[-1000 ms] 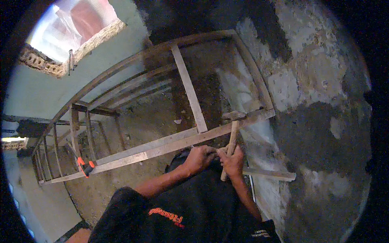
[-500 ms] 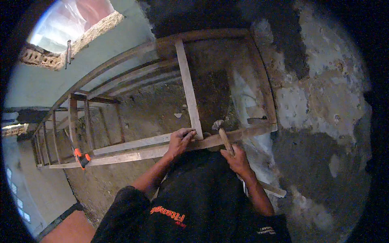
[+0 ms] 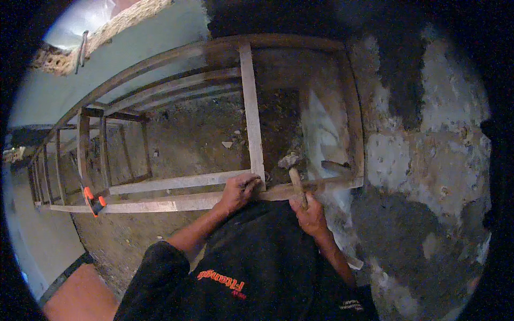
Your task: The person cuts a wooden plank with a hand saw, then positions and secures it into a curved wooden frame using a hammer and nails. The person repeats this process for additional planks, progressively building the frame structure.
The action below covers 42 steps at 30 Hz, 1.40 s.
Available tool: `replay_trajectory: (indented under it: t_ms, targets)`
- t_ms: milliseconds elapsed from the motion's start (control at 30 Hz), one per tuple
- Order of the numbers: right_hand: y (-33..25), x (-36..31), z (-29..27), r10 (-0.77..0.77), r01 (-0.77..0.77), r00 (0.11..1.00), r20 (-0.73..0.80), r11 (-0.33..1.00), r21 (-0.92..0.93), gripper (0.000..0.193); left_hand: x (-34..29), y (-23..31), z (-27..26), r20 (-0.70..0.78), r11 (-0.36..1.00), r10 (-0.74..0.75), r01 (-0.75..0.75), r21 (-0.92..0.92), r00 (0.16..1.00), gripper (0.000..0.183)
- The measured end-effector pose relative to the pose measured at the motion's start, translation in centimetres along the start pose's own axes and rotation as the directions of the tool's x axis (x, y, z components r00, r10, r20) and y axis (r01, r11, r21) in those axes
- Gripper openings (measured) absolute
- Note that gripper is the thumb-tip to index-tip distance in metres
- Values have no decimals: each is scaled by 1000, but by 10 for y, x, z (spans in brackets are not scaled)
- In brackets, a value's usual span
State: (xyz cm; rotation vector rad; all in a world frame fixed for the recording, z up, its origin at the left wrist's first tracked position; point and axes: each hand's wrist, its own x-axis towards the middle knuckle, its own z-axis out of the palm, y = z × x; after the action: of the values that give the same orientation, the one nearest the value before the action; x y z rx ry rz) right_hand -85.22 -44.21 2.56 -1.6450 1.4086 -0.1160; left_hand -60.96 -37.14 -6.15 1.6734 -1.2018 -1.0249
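A long wooden frame (image 3: 184, 204) of beams and crosspieces stretches across in front of me. My left hand (image 3: 237, 193) is closed in a pinch where a pale crosspiece (image 3: 250, 107) meets the near beam. Whatever its fingertips may hold is too small to make out. Just to the right, my right hand (image 3: 310, 216) grips the wooden handle of a hammer (image 3: 295, 182). The hammer's head points away from me, over the gap beyond the near beam and apart from the crosspiece.
An orange-and-black handled tool (image 3: 94, 201), perhaps a saw, rests at the near beam's left part. Upright slats (image 3: 84, 139) stand on the left. A patchy plastered surface (image 3: 396, 160) lies on the right. Upper left, a rough opening (image 3: 123, 24) cuts the pale green wall.
My view has shifted a little, so the frame's left end sits farther left. The hammer head is slightly farther from the crosspiece's near end. Both hands keep their closed grips.
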Motion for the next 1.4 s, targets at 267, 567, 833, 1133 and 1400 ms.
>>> replay_trajectory:
  t_ms: [267, 567, 833, 1133, 1400]
  targets:
    - [-35, -24, -11, -90, 92, 992, 92, 996, -21, 44, 2, 14, -9, 144, 982, 163, -174, 69, 976, 16]
    - [-28, -25, -10, 108, -80, 968, 227, 988, -129, 52, 5, 12, -9, 212, 996, 46, -60, 64, 976, 12]
    - [-13, -27, 4, -100, 140, 983, 154, 951, -277, 47, 9, 3, -11, 248, 983, 107, -139, 117, 963, 15]
    - [-2, -38, 21, -223, 220, 975, -8, 966, -135, 47, 12, 3, -16, 264, 973, 168, -204, 113, 950, 26]
    - [-7, -40, 28, -83, 83, 997, 12, 994, -66, 40, 7, -9, -22, 210, 994, 88, -98, 38, 974, 19]
